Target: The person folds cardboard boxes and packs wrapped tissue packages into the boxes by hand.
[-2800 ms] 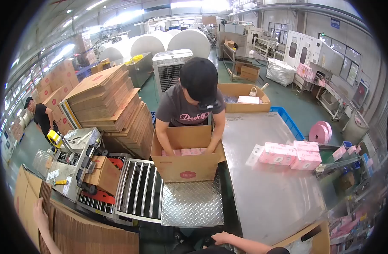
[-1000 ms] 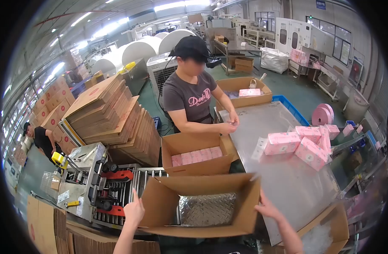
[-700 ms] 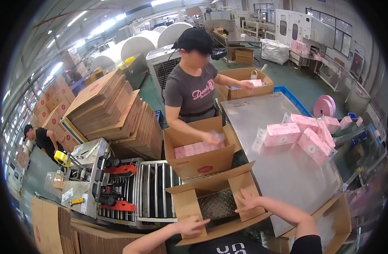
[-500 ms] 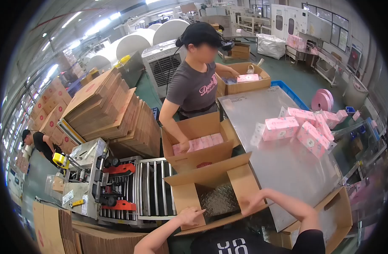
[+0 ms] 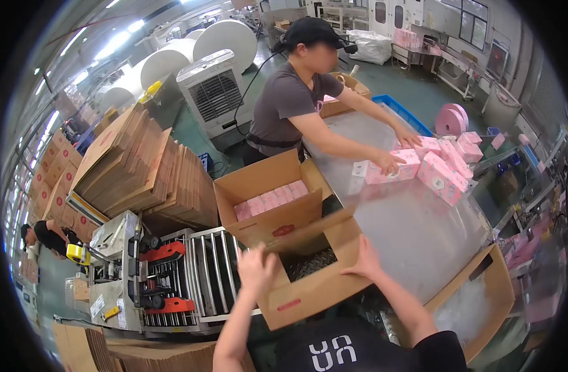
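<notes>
An open, bottomless-looking cardboard box [image 5: 321, 294] stands in front of me; patterned metal plate [image 5: 312, 265] shows through its opening. Its front flap folds out toward me. My right hand [image 5: 366, 259] rests against the right side flap, thumb and fingers spread apart. My left hand [image 5: 257, 271] is raised at the box's left edge, fingers loosely bent and apart, slightly blurred; I cannot tell if it touches the cardboard. Just beyond stands a second box [image 5: 268, 222] holding a row of pink tissue packs [image 5: 275, 198].
A co-worker [image 5: 296, 93] reaches over the steel table [image 5: 395, 217] to pink packs [image 5: 442, 177]. A roller conveyor [image 5: 213, 266] and taping machine [image 5: 116, 273] lie left, with stacked flat cartons [image 5: 135, 173] behind. Another open box [image 5: 501, 291] stands right.
My left hand has lifted off the left flap; my right hand has moved up along the right one. The front flap now lies outward. The co-worker's hands moved from the boxes to the packs.
</notes>
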